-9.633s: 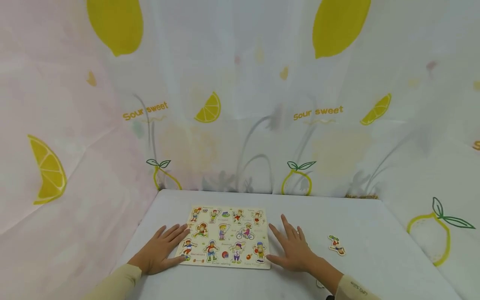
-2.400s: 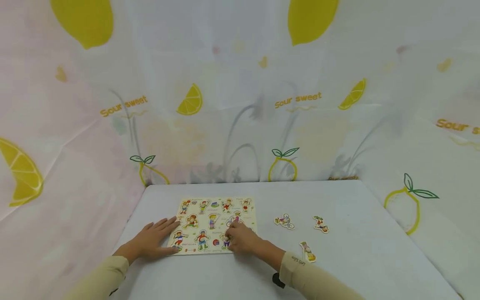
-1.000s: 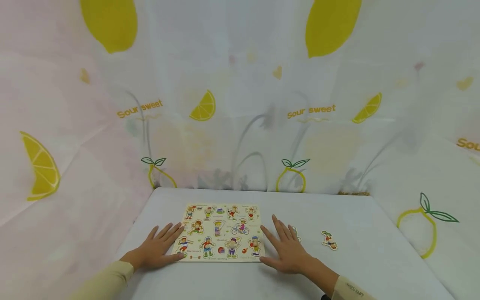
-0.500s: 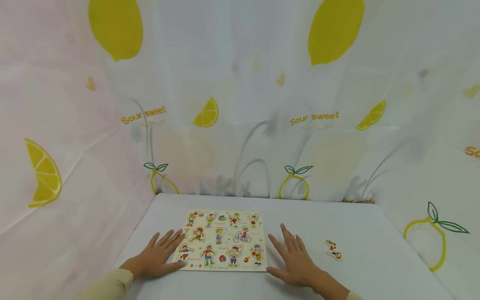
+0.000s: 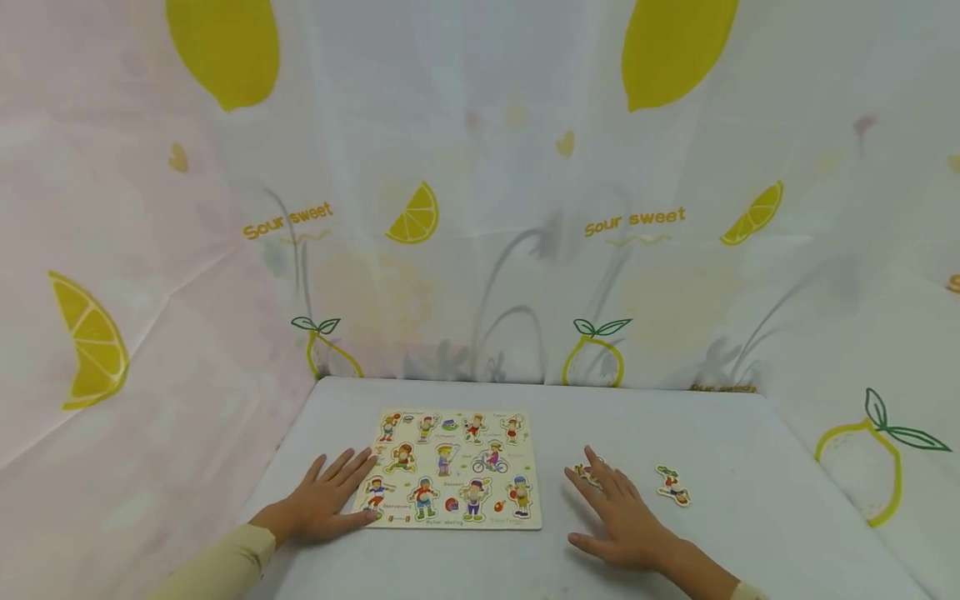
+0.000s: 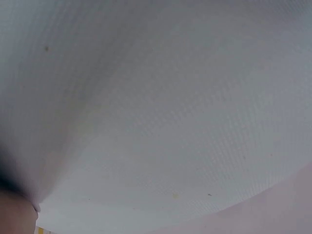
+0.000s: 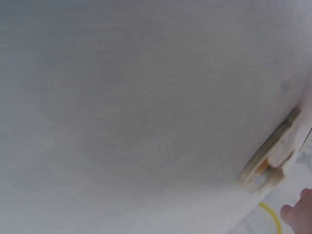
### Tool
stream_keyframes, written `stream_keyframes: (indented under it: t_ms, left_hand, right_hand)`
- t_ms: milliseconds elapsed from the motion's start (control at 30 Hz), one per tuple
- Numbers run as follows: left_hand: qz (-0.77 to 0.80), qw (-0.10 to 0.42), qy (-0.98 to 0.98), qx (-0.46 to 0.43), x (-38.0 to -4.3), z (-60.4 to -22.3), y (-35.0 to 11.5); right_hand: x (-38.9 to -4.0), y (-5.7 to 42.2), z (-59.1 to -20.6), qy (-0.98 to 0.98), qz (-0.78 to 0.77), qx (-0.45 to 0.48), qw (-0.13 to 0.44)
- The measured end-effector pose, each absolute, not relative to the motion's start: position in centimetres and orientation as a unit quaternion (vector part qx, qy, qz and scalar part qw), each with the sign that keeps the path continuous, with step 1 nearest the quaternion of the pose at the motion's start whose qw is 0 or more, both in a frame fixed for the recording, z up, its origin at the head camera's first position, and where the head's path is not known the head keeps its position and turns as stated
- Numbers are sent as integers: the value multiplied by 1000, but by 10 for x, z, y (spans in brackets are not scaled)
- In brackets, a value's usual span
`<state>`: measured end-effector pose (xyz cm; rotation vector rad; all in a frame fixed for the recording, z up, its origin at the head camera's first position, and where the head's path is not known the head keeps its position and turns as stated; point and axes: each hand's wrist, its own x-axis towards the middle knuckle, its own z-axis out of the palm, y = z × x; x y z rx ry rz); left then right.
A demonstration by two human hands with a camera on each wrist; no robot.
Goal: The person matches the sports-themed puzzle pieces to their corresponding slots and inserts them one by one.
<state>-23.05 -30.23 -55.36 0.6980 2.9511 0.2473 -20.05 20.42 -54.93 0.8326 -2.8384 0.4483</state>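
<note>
A wooden peg puzzle board (image 5: 495,500) with sports figures lies flat on the white table. My left hand (image 5: 322,504) rests with spread fingers at its left edge, fingertips and thumb against the board. To the right of the board, my right hand (image 5: 622,521) is spread low over the table and holds nothing. Its fingers partly cover a loose bicycle puzzle piece (image 5: 582,473). Just right of that hand lies another loose piece, a figure with green and red parts (image 5: 672,486). In the right wrist view, the edge of a wooden piece (image 7: 265,153) appears near a fingertip (image 7: 297,214).
The white table (image 5: 450,567) has fabric with lemon prints (image 5: 480,275) hanging behind it and on both sides. The left wrist view shows mostly white tablecloth (image 6: 170,122) with a bit of skin in the lower left corner.
My right hand has left the board's right edge and moved right, over the bicycle piece. Earlier it was at the board's lower figures. My left hand stays at the left edge.
</note>
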Motion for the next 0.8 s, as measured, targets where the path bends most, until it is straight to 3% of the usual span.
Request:
stream_keyframes:
  t_ms: [200, 433, 600, 700, 800]
  left_hand:
    - [96, 44, 966, 237, -231, -557, -302]
    - [89, 44, 969, 228, -232, -560, -304]
    - [99, 36, 968, 226, -232, -565, -306]
    - [103, 32, 968, 227, -233, -566, -306]
    - [104, 33, 967, 229, -234, -565, -305]
  right_hand:
    - [-198, 226, -549, -937, 138, 284, 151]
    - [-197, 243, -549, -936, 174, 280, 121]
    - [-199, 252, -553, -929, 197, 281, 137]
    - [-201, 259, -553, -923, 270, 257, 92]
    - [-201, 266, -550, -909, 365, 200, 6]
